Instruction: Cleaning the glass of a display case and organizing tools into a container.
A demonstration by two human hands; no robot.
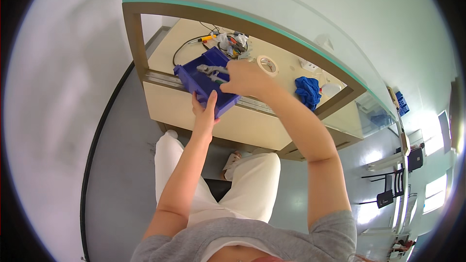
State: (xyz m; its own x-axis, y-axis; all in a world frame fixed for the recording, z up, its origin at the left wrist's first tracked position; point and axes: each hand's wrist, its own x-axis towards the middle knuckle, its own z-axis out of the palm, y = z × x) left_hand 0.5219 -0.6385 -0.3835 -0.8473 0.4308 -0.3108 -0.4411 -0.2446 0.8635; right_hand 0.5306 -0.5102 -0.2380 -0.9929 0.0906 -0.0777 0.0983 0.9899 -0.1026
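Observation:
A blue plastic bin [194, 78] rests at the front edge of a beige workbench [250, 121]. My left hand [205, 111] grips the bin's near wall from below, thumb up against its side. My right hand [246, 78] is over the bin, closed on the handles of a pair of pliers [209, 70] whose grey metal jaws point left inside the bin.
Farther back on the bench lie a roll of tape [268, 64], a crumpled blue cloth [308, 91], a tangle of cables and small tools [232, 43] and a screwdriver [206, 38]. A glass shelf [272, 5] in a brown frame spans above the bench. My knees are under the bench.

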